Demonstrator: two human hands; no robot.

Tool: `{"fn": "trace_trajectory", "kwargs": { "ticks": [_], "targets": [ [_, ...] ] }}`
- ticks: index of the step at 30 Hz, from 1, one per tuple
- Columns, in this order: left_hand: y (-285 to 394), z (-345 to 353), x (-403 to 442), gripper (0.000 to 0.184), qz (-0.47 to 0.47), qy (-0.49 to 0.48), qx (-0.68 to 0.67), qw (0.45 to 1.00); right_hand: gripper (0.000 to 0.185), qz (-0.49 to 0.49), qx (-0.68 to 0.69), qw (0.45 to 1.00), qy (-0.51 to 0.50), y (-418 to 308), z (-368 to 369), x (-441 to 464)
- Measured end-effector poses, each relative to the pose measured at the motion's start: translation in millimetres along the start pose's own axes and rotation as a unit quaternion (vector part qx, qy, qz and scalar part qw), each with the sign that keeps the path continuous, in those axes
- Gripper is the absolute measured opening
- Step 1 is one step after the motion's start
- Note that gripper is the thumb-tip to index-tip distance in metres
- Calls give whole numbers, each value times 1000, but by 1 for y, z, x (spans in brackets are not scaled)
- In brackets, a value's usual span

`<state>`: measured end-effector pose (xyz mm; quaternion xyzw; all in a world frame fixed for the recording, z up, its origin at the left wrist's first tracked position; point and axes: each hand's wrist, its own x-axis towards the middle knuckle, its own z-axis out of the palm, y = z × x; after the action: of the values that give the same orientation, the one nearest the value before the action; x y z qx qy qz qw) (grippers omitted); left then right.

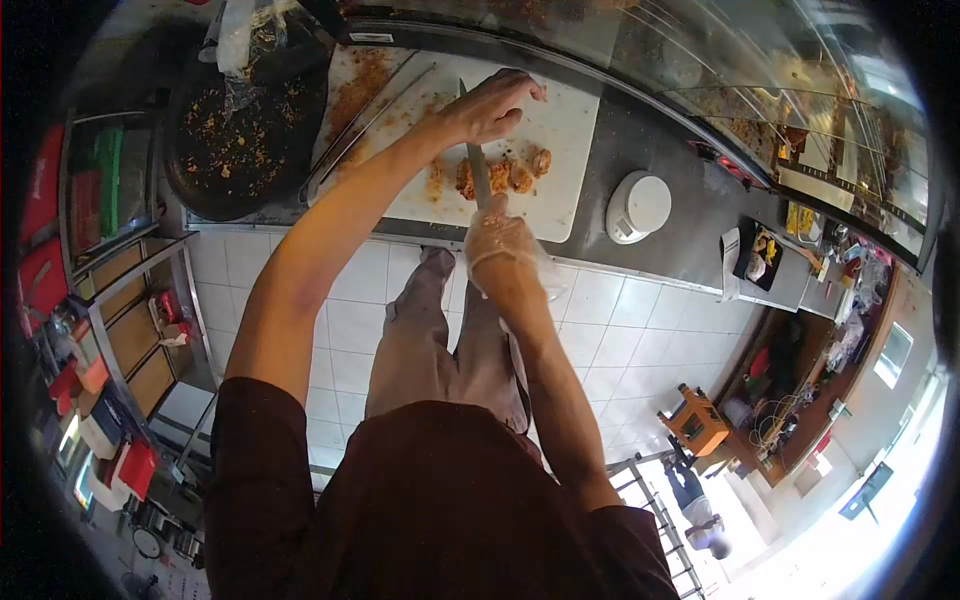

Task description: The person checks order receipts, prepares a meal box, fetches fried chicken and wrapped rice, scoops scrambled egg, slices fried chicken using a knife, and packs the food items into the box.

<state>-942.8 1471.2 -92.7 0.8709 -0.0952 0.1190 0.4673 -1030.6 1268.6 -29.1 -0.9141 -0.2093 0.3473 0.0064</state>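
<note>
My right hand (503,243), in a clear plastic glove, is closed around the handle of a knife (480,175). The blade points away from me and crosses browned, crumb-coated pieces of food (506,177) on a white cutting board (563,215). Over the forward part of the blade lies my bare left hand (495,105), its fingers curled. What is under those fingers is hidden, though the blade's tip shows past the wrist. Metal tongs (365,130) rest on the board to the left, among reddish-brown crumbs.
A round black pan (235,145) with crumbs and a plastic bag (238,45) stands left of the board. To the right, a white round scale (640,207) sits on the dark counter (690,225). A glass display case (800,110) borders the far side. Another person (697,505) is far behind, lower right.
</note>
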Motion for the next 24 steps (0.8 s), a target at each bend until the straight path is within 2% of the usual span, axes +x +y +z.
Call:
{"fn": "trace_trajectory", "kwargs": {
  "ticks": [6,8,11,12,14,15,16,17,18,19,20,21,22,23,24],
  "targets": [
    [3,3,-15,33,53,31,100,993,41,51,54,997,-1,-21,46,9],
    [4,6,-17,31,72,33,158,984,42,45,58,997,5,-26,51,19],
    [9,4,-16,31,93,84,142,982,44,20,52,998,4,-14,40,21],
    [8,6,-13,27,44,52,167,984,44,-1,47,999,5,-9,29,26],
    [22,-1,-5,23,-3,184,86,979,46,-56,17,998,-2,20,2,35],
    [34,-4,-8,22,-31,241,38,969,46,-123,-30,992,4,44,-12,50],
    [47,-11,-18,23,-59,294,49,953,47,-231,-137,961,57,75,-27,64],
    [61,-19,-35,24,-89,344,58,933,39,-330,-460,786,249,73,-85,42],
    [83,-29,-58,25,-115,366,41,923,33,-362,-168,811,428,59,-128,37],
    [104,-41,-82,25,-139,389,24,910,32,-326,-98,838,426,70,-127,70],
    [106,-38,-117,26,-200,418,9,886,31,-356,-154,792,471,85,-124,103],
    [127,-35,-145,25,-290,475,-121,822,31,-381,-211,741,511,97,-122,123],
    [139,-36,-179,24,-270,454,20,849,32,-329,-170,776,511,97,-118,117],
    [160,-36,-208,23,-322,457,35,828,33,-276,-127,804,511,88,-112,107],
    [146,-14,-272,23,-355,481,55,799,34,-224,-82,828,508,76,-104,98]
  ]
}}
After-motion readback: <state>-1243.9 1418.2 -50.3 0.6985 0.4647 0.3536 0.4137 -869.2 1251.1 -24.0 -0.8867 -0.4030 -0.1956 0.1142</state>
